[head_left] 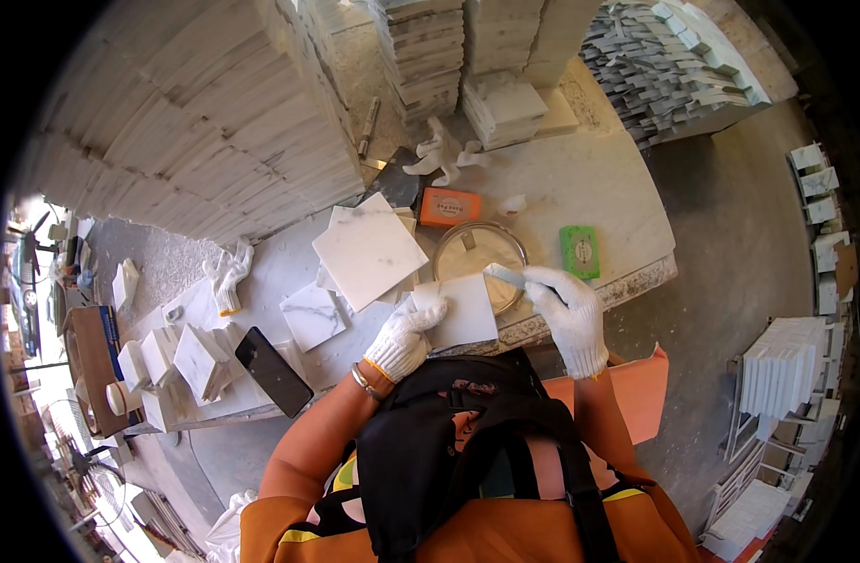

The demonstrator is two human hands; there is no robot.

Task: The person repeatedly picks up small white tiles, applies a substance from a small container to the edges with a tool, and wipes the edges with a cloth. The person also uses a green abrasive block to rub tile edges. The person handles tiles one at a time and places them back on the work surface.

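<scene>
Gripping white tile [466,314], left hand [404,340]; right hand [569,310] grasping brush [505,275] over tin [480,258].

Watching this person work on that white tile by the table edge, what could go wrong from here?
The white square tile overhangs the table's front edge, steadied only by the gloved left hand; if the grip slips it could fall and break. The right hand works a small tool over the round tin, so its contents might smear. The black phone also lies near the edge and could get knocked off.

Orange box [450,206]; green pack [579,251]; dark phone [273,372]
</scene>
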